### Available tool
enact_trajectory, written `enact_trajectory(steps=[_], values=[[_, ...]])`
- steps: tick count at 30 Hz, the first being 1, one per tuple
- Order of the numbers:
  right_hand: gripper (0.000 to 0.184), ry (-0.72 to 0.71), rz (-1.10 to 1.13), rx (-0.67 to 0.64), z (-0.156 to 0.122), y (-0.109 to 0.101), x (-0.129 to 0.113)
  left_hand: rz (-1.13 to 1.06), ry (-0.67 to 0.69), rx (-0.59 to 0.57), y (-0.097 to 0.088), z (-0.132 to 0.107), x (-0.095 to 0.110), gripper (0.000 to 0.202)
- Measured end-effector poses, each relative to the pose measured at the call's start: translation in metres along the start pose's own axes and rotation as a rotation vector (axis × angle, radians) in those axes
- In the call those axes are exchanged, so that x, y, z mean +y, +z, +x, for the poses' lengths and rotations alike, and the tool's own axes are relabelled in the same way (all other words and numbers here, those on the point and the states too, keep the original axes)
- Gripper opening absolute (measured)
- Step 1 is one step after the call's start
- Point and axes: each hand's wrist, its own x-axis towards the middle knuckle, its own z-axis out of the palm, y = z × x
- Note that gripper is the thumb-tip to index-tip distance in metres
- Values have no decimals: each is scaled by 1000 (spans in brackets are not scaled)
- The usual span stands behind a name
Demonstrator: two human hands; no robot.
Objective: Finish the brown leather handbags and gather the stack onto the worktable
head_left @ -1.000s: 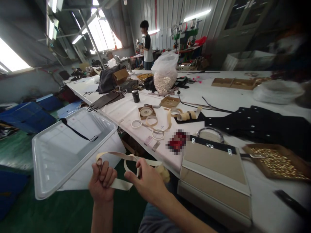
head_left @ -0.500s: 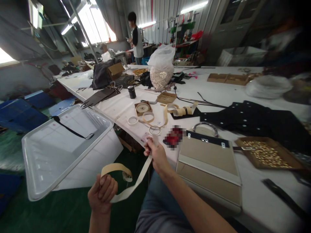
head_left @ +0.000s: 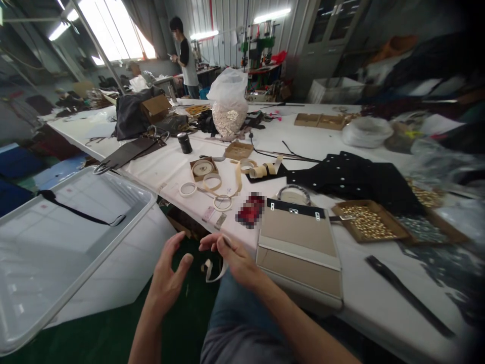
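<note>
By the near edge of the long white table (head_left: 171, 171), the bare left hand (head_left: 166, 277) has let go and gapes empty, so the thin cream ribbon-like strip (head_left: 219, 276), dangling above green floor (head_left: 178, 323), seemingly depends on the pinching bare right hand (head_left: 235, 259) alone (grip partly hidden).

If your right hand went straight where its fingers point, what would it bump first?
Probably the left hand: the right hand points that way across a gap, though depth is hard to judge.
</note>
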Motion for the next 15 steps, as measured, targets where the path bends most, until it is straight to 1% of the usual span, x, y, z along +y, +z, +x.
enact_trajectory(steps=[2, 3, 4, 5, 6, 8, 10, 11, 13, 15], values=[[43, -164, -221, -55, -2, -9, -11, -221, 23, -305, 28, 0, 21, 62], [40, -244, -331, -83, -3, -15, -16, -303, 26, -419, 41, 0, 28, 61], [40, -316, -438, -102, -3, -20, -21, -359, 29, -489, 53, -1, 31, 62], [41, -371, -537, -108, -4, -25, -26, -385, 32, -523, 63, -2, 32, 64], [43, -406, -625, -103, -4, -29, -31, -390, 33, -539, 71, -3, 29, 67], [47, -429, -756, -92, -6, -35, -40, -383, 23, -565, 78, -6, 19, 68], [47, -436, -861, -127, -9, -37, -49, -403, -1, -576, 77, -11, 4, 58], [47, -444, -915, -162, -10, -35, -53, -434, -9, -549, 76, -14, -4, 50], [50, -479, -1007, -227, -11, -31, -58, -536, -4, -438, 70, -19, -17, 39], [53, -513, -1053, -254, -13, -25, -60, -613, -3, -340, 65, -22, -22, 36]])
